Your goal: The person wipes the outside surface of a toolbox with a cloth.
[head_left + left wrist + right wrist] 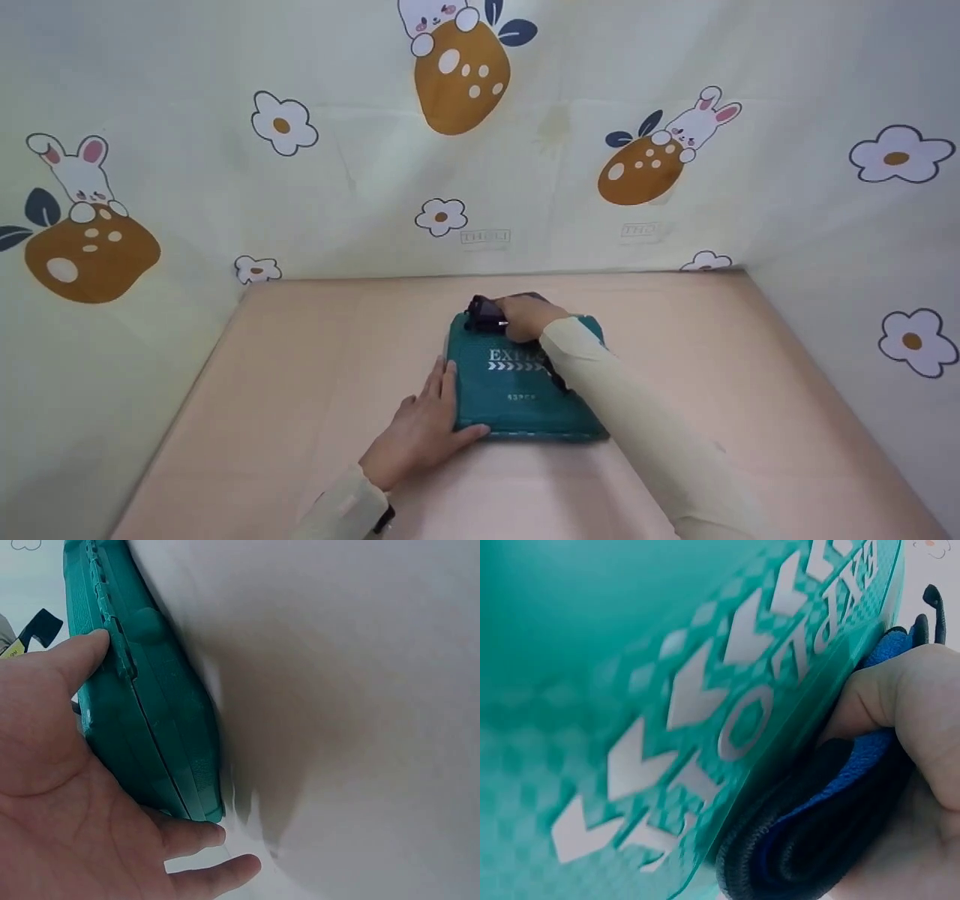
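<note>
A green hard case (517, 412) with pale lettering and a row of arrow marks lies flat on the table. My left hand (420, 431) steadies its near left corner, fingers straight along the left side and thumb at the front edge. In the left wrist view, the thumb touches the hinged seam of the case (176, 727). Over the far part of the lid, my right hand (529, 316) grips a folded black-and-blue fabric strap (802, 832). The strap's layers lie right against the lettering, and part of it is hidden by the hand.
A pinkish cloth covers the table (330, 352) around the case. Behind and at both sides hang pale sheets (352, 172) printed with rabbits, fruit and flowers. A dark strip (556, 375) shows on the lid beside the right sleeve.
</note>
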{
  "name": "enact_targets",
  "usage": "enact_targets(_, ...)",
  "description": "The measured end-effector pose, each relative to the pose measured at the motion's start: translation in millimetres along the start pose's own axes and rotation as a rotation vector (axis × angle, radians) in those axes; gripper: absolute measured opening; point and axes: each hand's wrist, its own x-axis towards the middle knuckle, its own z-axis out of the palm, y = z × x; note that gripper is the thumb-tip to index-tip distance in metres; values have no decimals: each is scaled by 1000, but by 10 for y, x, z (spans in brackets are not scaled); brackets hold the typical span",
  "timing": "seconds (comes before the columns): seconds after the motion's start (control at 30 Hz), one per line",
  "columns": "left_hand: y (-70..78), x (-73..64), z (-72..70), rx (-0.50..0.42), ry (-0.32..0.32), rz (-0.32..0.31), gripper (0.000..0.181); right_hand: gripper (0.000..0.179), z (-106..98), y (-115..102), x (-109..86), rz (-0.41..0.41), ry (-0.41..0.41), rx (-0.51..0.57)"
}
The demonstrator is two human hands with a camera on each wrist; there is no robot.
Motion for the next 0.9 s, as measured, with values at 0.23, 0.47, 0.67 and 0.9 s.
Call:
enact_targets(0.23,12,5,3,-4,-10,-2,112,39,-33,59,-22,48,-18,-11)
enact_targets(0.47,9,-16,1,-8,-8,-12,112,41,-65,41,-72,48,-37,-19)
enact_targets(0.67,18,2,7,30,-8,-21,111,42,-118,87,-98,52,-41,-57)
enact_targets(0.9,22,3,10,15,-22,-46,112,46,-191,194,-161,80,-44,-73)
